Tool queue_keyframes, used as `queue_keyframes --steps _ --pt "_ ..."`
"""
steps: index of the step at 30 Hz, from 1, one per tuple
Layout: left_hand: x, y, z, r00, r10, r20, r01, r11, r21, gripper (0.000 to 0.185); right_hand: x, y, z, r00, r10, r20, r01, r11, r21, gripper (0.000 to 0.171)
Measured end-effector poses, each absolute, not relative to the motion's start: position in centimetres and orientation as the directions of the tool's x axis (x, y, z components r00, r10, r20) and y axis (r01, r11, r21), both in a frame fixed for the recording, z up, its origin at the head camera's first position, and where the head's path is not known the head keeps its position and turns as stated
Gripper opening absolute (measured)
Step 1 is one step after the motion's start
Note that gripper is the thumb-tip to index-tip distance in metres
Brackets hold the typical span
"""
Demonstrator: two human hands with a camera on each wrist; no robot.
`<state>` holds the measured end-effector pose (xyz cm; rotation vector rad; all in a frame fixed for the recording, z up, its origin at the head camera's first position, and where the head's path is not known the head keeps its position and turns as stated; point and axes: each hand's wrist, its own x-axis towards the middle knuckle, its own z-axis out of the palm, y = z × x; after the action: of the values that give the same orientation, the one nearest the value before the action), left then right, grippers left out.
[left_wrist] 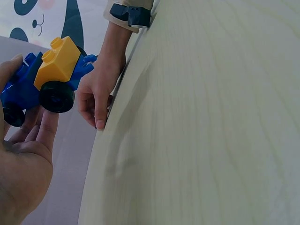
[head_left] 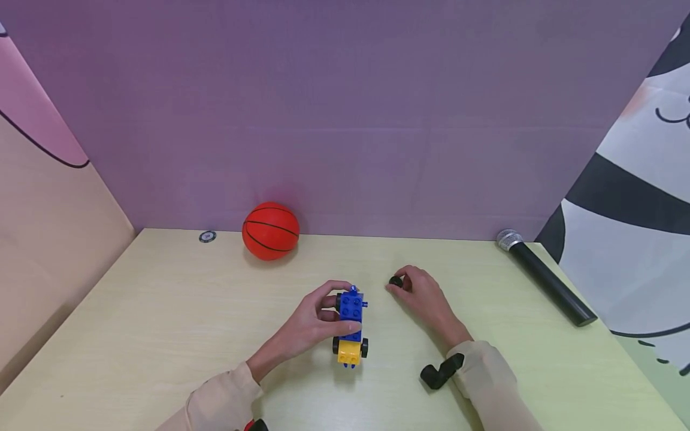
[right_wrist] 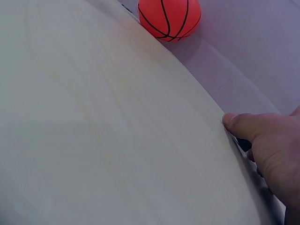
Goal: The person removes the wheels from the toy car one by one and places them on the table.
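My left hand (head_left: 315,320) grips a toy car (head_left: 350,323) of blue and yellow building bricks, with the thumb across its top. Three black wheels show on the car, and a bare blue peg sticks out at its far right corner. In the left wrist view the yellow brick (left_wrist: 57,61) faces the camera, and the car is raised above the tabletop. To the right, my right hand (head_left: 426,296) pinches a small black wheel (head_left: 396,281) low over the table. The right wrist view shows that wheel mostly hidden behind the thumb (right_wrist: 241,124).
A red ball (head_left: 271,231) with black lines sits at the table's back edge, with a small round disc (head_left: 207,236) left of it. A black microphone (head_left: 550,281) lies along the right edge. A purple panel (head_left: 345,120) rises behind the pale wooden table (head_left: 135,335).
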<state>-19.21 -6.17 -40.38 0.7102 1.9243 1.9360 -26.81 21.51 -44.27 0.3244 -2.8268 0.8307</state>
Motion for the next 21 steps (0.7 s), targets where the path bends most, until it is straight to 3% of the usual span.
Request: queue_keyframes --steps 21 --pt "-19.19 -6.29 -40.42 -0.826 0.550 0.119 0.117 -0.038 0.992 0.060 -26.84 21.51 -44.42 -0.960 -0.169 0.222 -0.261 0.822 -0.506 0.038"
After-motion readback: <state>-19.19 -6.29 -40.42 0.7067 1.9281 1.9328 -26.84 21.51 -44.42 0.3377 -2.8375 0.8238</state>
